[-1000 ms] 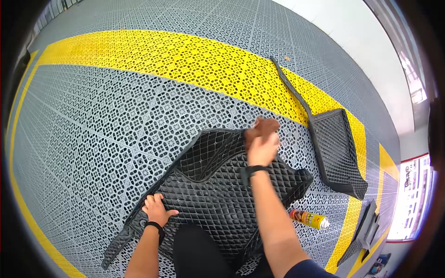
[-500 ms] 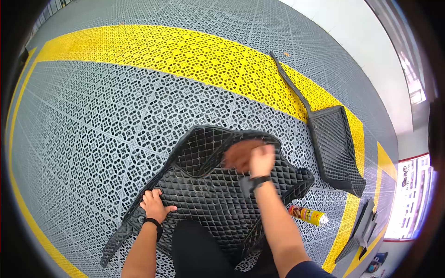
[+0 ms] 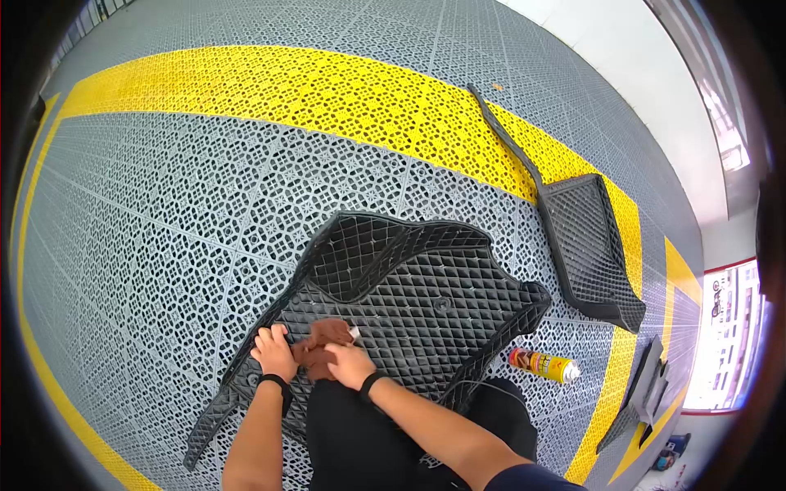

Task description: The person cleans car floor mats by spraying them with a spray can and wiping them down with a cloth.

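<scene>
A black quilted mat point(image 3: 426, 307) with raised edges lies on the floor in front of my knees. My right hand point(image 3: 350, 366) is closed on a brown cloth point(image 3: 323, 340), which is bunched against the mat's left part. Just left of the cloth, my left hand point(image 3: 273, 353) rests on the mat near its left edge, fingers spread, holding nothing. A yellow and red spray can point(image 3: 544, 365) lies on its side to the right of the mat.
A second black quilted mat point(image 3: 583, 245) with a long thin strip lies at the right, partly on a yellow floor band point(image 3: 327, 82). Farther right are stacked dark pieces point(image 3: 637, 401). A white wall point(image 3: 606, 65) stands at the upper right.
My right hand has moved with the brown cloth from the mat's upper right part down and left, close to my left hand. The left hand has stayed at the mat's left edge.
</scene>
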Tool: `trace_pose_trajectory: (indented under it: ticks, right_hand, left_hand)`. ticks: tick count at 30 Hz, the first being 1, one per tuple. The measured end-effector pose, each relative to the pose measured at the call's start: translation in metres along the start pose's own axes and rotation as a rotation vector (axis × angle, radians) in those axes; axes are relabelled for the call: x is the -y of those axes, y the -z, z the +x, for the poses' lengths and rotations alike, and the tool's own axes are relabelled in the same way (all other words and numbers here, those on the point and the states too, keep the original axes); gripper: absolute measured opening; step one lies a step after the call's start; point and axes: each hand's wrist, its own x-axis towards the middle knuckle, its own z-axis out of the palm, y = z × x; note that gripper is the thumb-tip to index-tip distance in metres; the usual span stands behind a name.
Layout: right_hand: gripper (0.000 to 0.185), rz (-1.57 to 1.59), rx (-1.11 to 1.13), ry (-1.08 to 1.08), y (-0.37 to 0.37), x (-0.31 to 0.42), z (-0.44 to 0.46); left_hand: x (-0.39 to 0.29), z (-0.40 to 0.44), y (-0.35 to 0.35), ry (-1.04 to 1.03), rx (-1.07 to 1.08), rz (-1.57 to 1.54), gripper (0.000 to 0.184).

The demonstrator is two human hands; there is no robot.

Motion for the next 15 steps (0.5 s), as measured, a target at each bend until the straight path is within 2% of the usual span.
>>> trace_pose_trajectory:
  ticks: [1,2,3,4,5,6,7,8,9,10,12,13,14,15]
  right_hand:
    - [0.032,0.002,0.020,-0.039,0.024,0.006,0.001]
    - [0.038,-0.127,0.064,-0.040,0.030,-0.009,0.006]
    - [0.036,-0.379,0.161,-0.025,0.062,0.002,0.012]
    - [0.031,-0.352,0.069,0.046,0.112,0.031,0.006]
    - [0.029,-0.462,-0.070,-0.046,0.125,-0.004,0.017]
    - [0.029,-0.603,-0.236,-0.163,0.172,0.013,0.010]
    - [0.031,-0.564,-0.456,-0.149,0.200,-0.021,0.010]
    - [0.030,-0.304,-0.715,-0.451,0.229,-0.017,0.006]
    - [0.031,-0.442,-0.958,-0.435,0.240,-0.054,0.000]
    - [0.030,-0.401,-1.109,-0.370,0.240,-0.053,-0.009]
    - [0.031,-0.549,-0.853,-0.481,0.206,-0.039,-0.021]
    - [0.036,-0.626,-0.643,-0.400,0.168,-0.055,-0.023]
    - [0.042,-0.677,-0.271,-0.364,0.128,-0.066,-0.031]
    - [0.042,-0.646,-0.154,-0.349,0.082,-0.056,-0.047]
  left_hand:
    - [-0.005,0.004,0.010,-0.005,-0.010,-0.001,0.089]
    - [-0.016,0.003,0.028,0.008,0.046,-0.021,0.089]
    - [-0.024,-0.002,0.040,0.033,0.108,-0.036,0.089]
    - [-0.026,-0.002,0.043,0.052,0.109,-0.046,0.089]
    - [-0.024,-0.002,0.043,0.049,0.109,-0.048,0.089]
    - [-0.022,-0.001,0.041,0.030,0.099,-0.056,0.089]
    - [-0.020,-0.003,0.039,0.018,0.090,-0.067,0.089]
    - [-0.020,-0.004,0.038,0.022,0.080,-0.063,0.089]
    - [-0.021,-0.003,0.038,0.038,0.079,-0.073,0.089]
    - [-0.020,-0.005,0.039,0.031,0.082,-0.077,0.088]
    - [-0.020,-0.004,0.040,0.018,0.087,-0.071,0.088]
    - [-0.020,-0.004,0.039,0.011,0.076,-0.072,0.088]
    - [-0.020,-0.006,0.038,0.016,0.078,-0.075,0.088]
    - [-0.020,-0.005,0.040,0.021,0.075,-0.078,0.088]
